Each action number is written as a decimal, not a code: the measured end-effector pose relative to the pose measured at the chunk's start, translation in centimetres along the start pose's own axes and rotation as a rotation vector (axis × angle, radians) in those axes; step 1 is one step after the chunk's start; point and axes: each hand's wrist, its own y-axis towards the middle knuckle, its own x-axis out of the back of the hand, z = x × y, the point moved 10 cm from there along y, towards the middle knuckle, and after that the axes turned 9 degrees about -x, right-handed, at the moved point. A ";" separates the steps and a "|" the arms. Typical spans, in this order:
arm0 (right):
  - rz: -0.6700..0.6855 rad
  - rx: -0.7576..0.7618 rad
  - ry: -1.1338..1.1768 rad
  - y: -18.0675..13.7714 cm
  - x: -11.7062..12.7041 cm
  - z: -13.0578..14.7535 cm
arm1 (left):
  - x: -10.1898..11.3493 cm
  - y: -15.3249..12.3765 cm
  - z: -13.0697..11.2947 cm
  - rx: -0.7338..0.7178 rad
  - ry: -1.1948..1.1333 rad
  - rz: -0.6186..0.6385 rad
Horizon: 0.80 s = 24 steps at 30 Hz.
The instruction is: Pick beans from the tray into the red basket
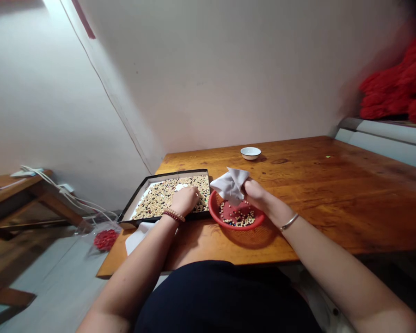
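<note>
My left hand [185,201] is down in a shallow black-edged tray [162,174], its fingers curled in among small round pieces [156,196]. These are mostly pale yellow with dark ones mixed in; whether beads or beans I cannot tell. What the fingers hold, if anything, is hidden. A light grey cloth [230,185] is bunched in my right hand [256,194], above the rim of a red plastic basket [215,217]. Inside the basket, similar round pieces [244,221] lie scattered over a dark red bottom.
A white bowl with a dark rim [250,153] stands farther back on the wooden table [333,194]. Another pale cloth [140,235] lies under my left forearm at the front edge. Red bundles [398,83] are piled at right. Cables [79,199] hang beside a bench at left.
</note>
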 end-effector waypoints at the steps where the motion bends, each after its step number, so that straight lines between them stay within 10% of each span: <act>1: 0.014 -0.013 0.018 0.0 -0.1 -0.1 | 0.0 0.0 -0.1 -0.003 0.004 -0.005; 19: 0.226 -0.159 0.116 0.2 -1.4 -1.4 | -0.3 0.0 0.1 0.014 -0.002 -0.003; 24: 0.196 -0.145 0.130 0.6 -1.0 -1.4 | 4.1 -1.1 -1.5 -0.086 0.069 -0.421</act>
